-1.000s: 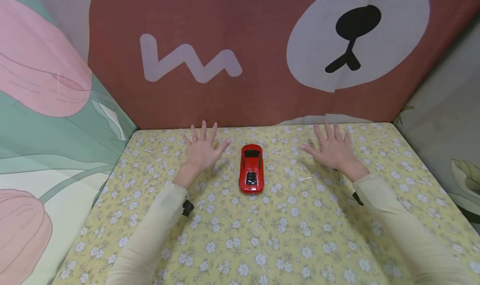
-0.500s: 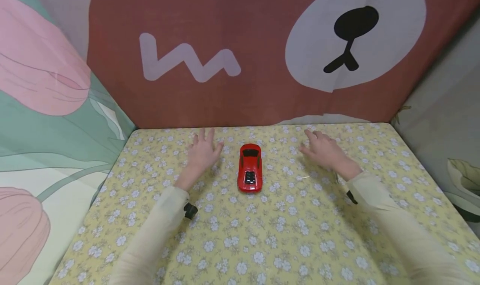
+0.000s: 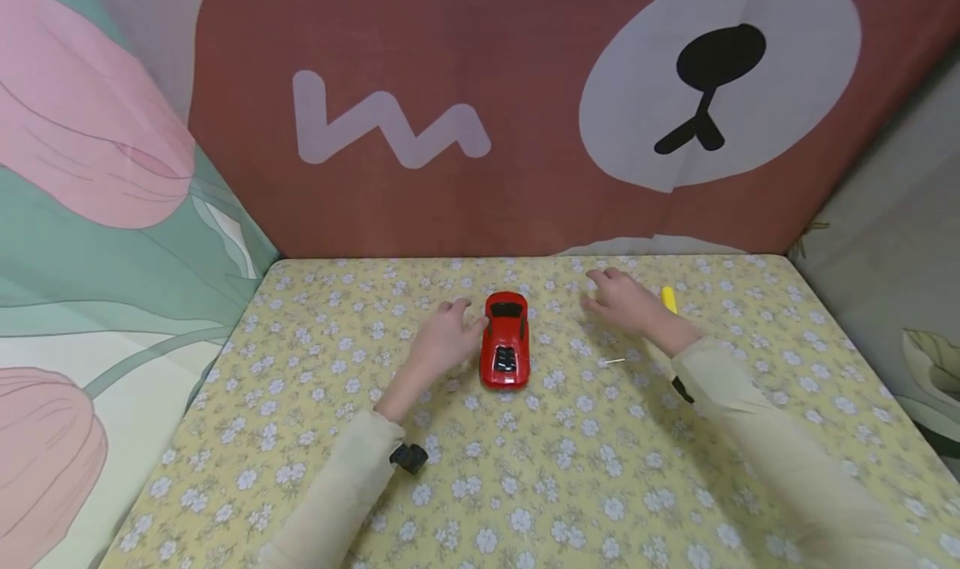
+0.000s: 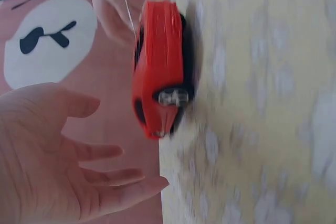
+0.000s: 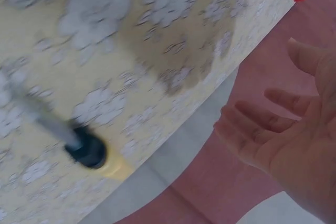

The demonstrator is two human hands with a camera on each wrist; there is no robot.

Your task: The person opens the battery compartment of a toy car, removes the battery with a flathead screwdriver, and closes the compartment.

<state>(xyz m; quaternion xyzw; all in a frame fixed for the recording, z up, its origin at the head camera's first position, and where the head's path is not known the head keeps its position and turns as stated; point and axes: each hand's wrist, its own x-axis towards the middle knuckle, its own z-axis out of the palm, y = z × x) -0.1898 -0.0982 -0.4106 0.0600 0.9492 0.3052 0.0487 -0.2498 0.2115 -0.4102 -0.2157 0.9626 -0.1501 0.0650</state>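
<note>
A red toy car [image 3: 505,341] stands on the flowered cloth, its roof up. My left hand [image 3: 442,340] is just left of it, thumb close to the car's side. In the left wrist view the left fingers [image 4: 113,177] are loosely bent with nothing between them, and the car [image 4: 160,66] is beside the hand. My right hand [image 3: 626,304] hovers to the right of the car, its fingers [image 5: 262,116] relaxed and holding nothing. Behind the right wrist lies a screwdriver-like tool [image 3: 668,299] with a yellow handle; its black collar [image 5: 88,148] and pale shaft show in the right wrist view.
A thin pale stick [image 3: 613,361] lies on the cloth between the car and the right forearm. The table [image 3: 480,486] ends at a brown bear-print curtain [image 3: 390,202]. Printed curtains [image 3: 135,319] close off both sides.
The left hand has moved right, up to the car, and its spread fingers have relaxed. The right hand has shifted left with fingers drawn in, exposing the yellow handle. The car has stayed in place.
</note>
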